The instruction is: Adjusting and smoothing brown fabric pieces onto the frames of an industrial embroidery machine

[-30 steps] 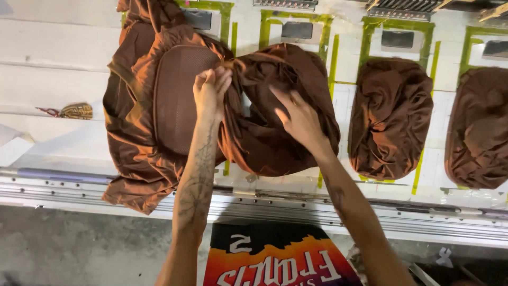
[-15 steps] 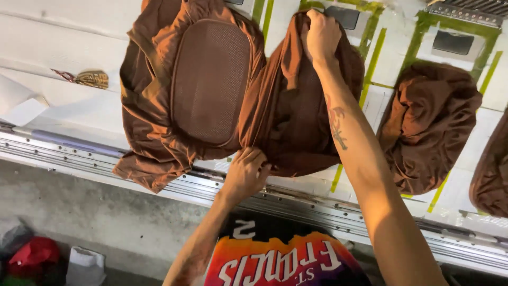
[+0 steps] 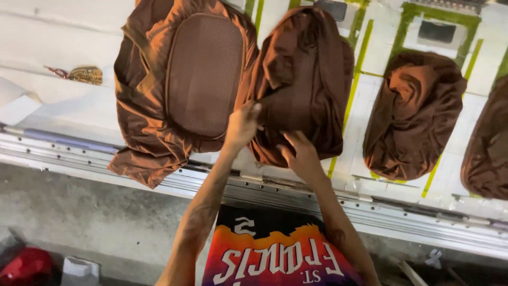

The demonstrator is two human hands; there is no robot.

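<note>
A brown fabric piece [image 3: 309, 79] lies draped over a pallet on the white printing table [image 3: 63, 106]. My left hand [image 3: 242, 126] pinches its left edge near the lower part. My right hand [image 3: 300, 154] presses flat on its bottom hem, fingers spread. To the left lies a larger brown garment [image 3: 153, 106] with an oval mesh panel [image 3: 203, 74] facing up, its lower corner hanging over the table's front rail.
Another bunched brown piece [image 3: 410, 114] rests on the pallet to the right, and a further one [image 3: 487, 148] at the right edge. A metal rail [image 3: 402, 212] runs along the table front. A small woven object [image 3: 84, 74] lies at left. Red item [image 3: 26, 265] on the floor.
My right hand came down from the top of the brown piece to its bottom hem. My left hand rose from the table's front edge to the piece's left side. The fabric now lies smoother.
</note>
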